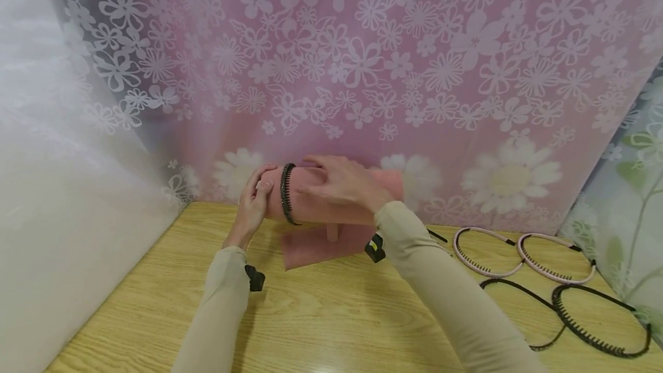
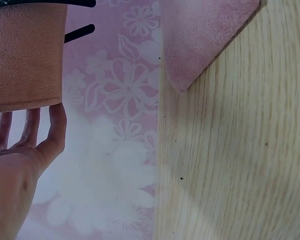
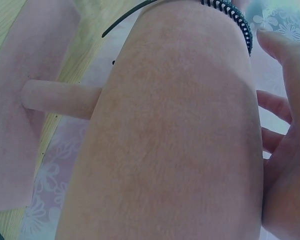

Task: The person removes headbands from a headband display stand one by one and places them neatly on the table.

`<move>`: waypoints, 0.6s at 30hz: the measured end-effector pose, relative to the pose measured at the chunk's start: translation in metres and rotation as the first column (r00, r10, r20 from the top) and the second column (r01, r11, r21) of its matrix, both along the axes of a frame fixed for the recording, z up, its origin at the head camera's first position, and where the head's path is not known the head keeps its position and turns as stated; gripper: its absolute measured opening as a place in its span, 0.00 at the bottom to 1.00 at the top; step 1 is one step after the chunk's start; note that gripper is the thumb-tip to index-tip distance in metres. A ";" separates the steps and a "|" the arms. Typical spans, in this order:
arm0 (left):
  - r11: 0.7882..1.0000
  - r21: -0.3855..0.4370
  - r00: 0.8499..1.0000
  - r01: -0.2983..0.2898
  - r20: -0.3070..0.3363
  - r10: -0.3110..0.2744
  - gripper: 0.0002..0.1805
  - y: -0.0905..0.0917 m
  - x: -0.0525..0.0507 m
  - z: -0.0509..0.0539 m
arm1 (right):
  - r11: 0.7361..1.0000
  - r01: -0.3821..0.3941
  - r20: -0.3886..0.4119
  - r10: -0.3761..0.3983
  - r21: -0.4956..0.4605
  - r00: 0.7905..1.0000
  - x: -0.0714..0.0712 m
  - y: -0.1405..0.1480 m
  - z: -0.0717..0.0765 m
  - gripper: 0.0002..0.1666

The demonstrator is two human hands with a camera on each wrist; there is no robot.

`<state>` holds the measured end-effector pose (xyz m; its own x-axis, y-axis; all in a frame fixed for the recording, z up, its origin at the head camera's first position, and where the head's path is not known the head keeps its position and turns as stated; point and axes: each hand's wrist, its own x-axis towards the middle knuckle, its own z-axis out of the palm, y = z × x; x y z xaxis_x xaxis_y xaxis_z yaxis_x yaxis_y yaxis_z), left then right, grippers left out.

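Observation:
A pink plush headband display stand (image 1: 331, 200), a horizontal roll on a post and flat base, stands near the back of the table. One dark glittery toothed headband (image 1: 286, 194) sits round the roll toward its left end; its tips stick out below in the left wrist view. My left hand (image 1: 252, 206) holds the roll's left end, with bent fingers (image 2: 57, 127) against the rim. On the roll's upper side, right of the headband, my right hand (image 1: 347, 183) rests with fingers extended. In the right wrist view its thumb (image 3: 272, 45) points toward the headband, apart from it.
At the right of the wooden table (image 1: 321, 315) lie several headbands: a pink one (image 1: 468, 261), another pink one (image 1: 549, 272), a thin black one (image 1: 533, 295) and a black toothed one (image 1: 590, 338). A flowered pink curtain (image 1: 362, 73) hangs right behind the stand.

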<state>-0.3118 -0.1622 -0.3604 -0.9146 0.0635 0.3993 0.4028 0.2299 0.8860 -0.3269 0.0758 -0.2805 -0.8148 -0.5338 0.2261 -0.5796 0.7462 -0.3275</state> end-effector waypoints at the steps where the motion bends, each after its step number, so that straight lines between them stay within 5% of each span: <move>1: 1.000 0.001 1.000 -0.001 0.001 0.001 0.25 0.000 0.000 0.000 | 1.000 -0.003 -0.001 0.003 0.003 1.000 -0.001 -0.001 0.000 0.45; 18: 1.000 -0.004 1.000 0.002 -0.024 -0.002 0.25 0.001 0.000 0.000 | 0.987 0.064 -0.041 -0.058 0.147 0.997 -0.005 -0.021 0.000 0.51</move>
<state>-0.3117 -0.1614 -0.3605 -0.9047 0.0670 0.4206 0.4241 0.2328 0.8752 -0.3316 0.0544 -0.2805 -0.8396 -0.5131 0.1787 -0.5411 0.8192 -0.1899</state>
